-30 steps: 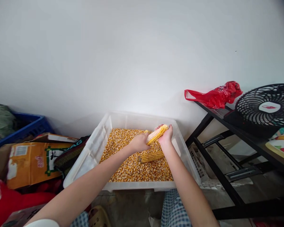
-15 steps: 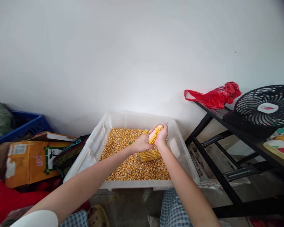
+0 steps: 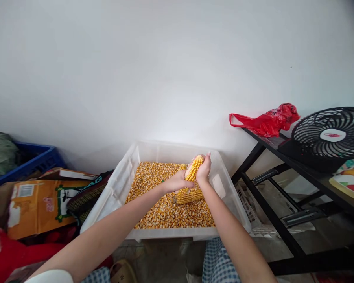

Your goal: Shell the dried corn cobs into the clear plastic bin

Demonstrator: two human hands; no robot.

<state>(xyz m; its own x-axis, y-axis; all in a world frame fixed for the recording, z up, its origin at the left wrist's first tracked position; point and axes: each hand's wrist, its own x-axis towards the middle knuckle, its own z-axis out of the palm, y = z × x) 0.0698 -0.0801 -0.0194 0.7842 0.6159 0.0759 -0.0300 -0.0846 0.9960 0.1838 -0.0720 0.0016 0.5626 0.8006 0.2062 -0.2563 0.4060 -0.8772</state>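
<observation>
Both my hands grip one corn cob (image 3: 194,169), held tilted above a translucent plastic bin (image 3: 112,196). My left hand (image 3: 179,181) is wrapped around its lower left side. My right hand (image 3: 204,169) closes around the upper right part, fingers partly hidden behind it. A pale strip along the cob shows bare of kernels, while the rest carries yellow rows. Just below lies another corn cob (image 3: 190,196) on a bed of loose corn kernels (image 3: 156,212). Behind my left hand the tip of a further cob (image 3: 182,167) peeks out.
To the right, a black metal rack (image 3: 262,145) bears a red plastic bag (image 3: 265,122) and a black fan (image 3: 332,133). On the left are an orange cardboard box (image 3: 43,204), a mesh bag (image 3: 87,196) and a blue crate (image 3: 47,157). A white wall rises behind the bin.
The held cob has turned in my hands, so more yellow kernels face me and the pale strip shows less. The view has shifted slightly.
</observation>
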